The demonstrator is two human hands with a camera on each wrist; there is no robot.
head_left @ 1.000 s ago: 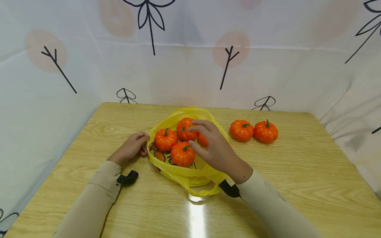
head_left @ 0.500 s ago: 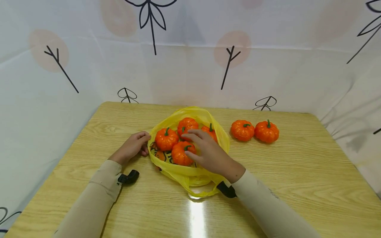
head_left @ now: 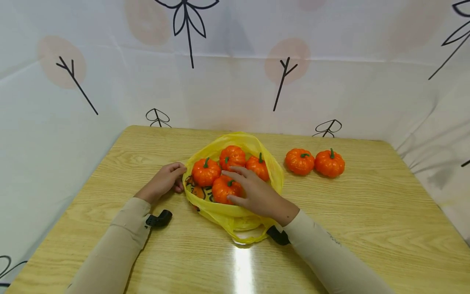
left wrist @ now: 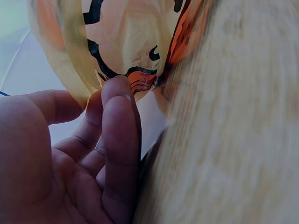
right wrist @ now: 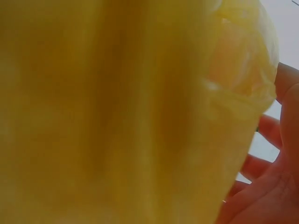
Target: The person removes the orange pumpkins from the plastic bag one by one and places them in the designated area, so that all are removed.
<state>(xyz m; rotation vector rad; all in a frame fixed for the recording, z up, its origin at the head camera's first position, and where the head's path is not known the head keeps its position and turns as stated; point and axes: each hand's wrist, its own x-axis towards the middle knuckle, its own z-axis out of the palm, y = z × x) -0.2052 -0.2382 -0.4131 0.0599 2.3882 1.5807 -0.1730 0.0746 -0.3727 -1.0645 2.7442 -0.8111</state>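
Note:
A yellow plastic bag (head_left: 216, 210) lies on the table with its mouth wide and several small orange toy pumpkins in it. My left hand (head_left: 163, 179) pinches the bag's left rim; in the left wrist view thumb and fingers meet on the thin plastic (left wrist: 77, 70). Over the bag's front right side reaches my right hand (head_left: 260, 194), fingers and thumb spread about the front pumpkin (head_left: 223, 190). Whether they touch it cannot be made out. Behind it sit a left pumpkin (head_left: 206, 173), a back pumpkin (head_left: 232, 155) and a right pumpkin (head_left: 258, 168). Yellow plastic hides most of the right wrist view.
Two more pumpkins, one nearer (head_left: 299, 161) and one farther right (head_left: 329, 163), stand side by side on the wooden table (head_left: 367, 212), right of the bag. A patterned white cloth (head_left: 227, 94) hangs behind the table. The bag's handle loop (head_left: 249, 239) lies toward the front.
My right hand has moved left and down, from over the right pumpkin to the front one, uncovering the right pumpkin. The left hand keeps its place on the rim.

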